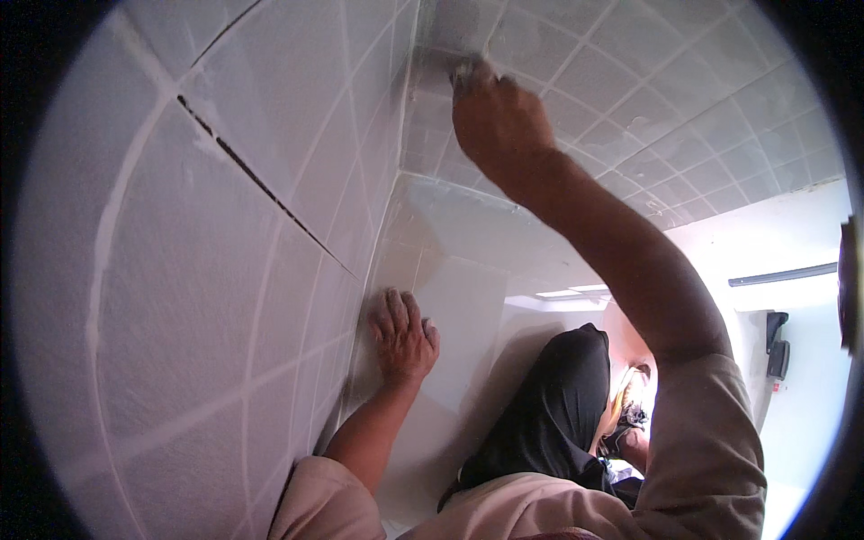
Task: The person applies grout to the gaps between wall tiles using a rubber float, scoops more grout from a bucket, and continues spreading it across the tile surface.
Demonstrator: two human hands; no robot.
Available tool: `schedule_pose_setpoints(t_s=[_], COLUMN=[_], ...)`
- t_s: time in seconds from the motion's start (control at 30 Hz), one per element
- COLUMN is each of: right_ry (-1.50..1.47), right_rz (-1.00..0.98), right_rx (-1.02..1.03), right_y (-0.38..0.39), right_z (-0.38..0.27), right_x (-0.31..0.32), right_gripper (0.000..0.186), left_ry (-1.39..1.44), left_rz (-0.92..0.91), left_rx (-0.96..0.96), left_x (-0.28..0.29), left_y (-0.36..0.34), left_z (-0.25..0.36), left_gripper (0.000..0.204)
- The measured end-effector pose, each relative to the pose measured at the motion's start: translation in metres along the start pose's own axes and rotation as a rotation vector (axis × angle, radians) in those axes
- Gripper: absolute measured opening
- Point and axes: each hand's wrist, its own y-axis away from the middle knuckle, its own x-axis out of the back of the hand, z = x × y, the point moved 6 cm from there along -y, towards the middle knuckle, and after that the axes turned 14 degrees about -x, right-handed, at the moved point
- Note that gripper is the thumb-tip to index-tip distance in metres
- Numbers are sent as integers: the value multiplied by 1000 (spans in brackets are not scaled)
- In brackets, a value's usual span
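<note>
Ideally, the right hand (504, 112), fingers curled, contents unclear, presses evenly on the tiled wall ahead (625, 76) near the left wall (198, 243); the left hand (402, 339), fingers slightly spread, braces on the pale surface (459, 288).

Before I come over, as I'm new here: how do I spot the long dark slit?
Find the tiled wall on the person's left. The slit slants across it, up and left of the left hand. Most joints there are pale; this one is dark, and longer than the dark line above.
</note>
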Motion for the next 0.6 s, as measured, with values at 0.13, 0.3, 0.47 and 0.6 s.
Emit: schedule_pose_setpoints(t_s=[0.13, 0.3, 0.47, 0.6], right_ry=[107, -369, 92, 220], right_rz=[-539, -4, 629, 441], right_rx=[54, 91, 385, 254], right_y=[57, 9, -45, -80], right_z=[24, 110, 112, 109], right_x=[-64, 103, 226, 226], right_gripper=[14, 22, 24, 39], left_ry=[-8, 5, 51, 72], left_rz=[14, 92, 36, 44], left_rx=[-38, -19, -25, -16], left_x=[-14, -6, 0, 5], left_y=[-1, 10, 5, 0], left_z=[5, -7, 0, 4], left_gripper=[67, 66, 66, 67])
